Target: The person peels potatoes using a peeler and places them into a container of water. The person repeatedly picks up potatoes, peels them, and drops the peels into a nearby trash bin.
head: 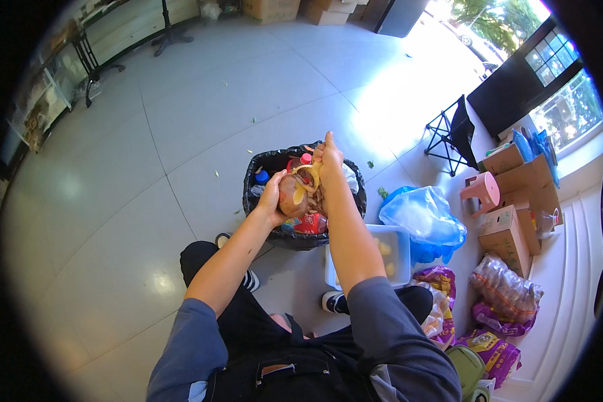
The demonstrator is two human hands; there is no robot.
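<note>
In my left hand [273, 200] I hold a large brown potato [292, 197] over a bin lined with a black plastic bag [254, 163]. A pale yellow patch on the potato is peeled. My right hand [327, 157] is closed, thumb up, around a yellow peeler [312, 176] at the potato's upper right side. Beneath both hands, the bin holds peelings, a red-labelled plastic bottle [311, 223], a blue cap [262, 177] and a red cap [306, 159]. A pale plastic tub [406, 256] with peeled potatoes [384, 248] stands partly behind my right forearm.
Right of the tub lies a blue plastic bag [422, 216]. Beyond are a black folding stool [457, 135], a pink stool [482, 192], cardboard boxes [505, 233] and purple sacks [490, 352]. Green scraps [382, 192] dot the grey floor. Table legs [93, 70] stand at upper left.
</note>
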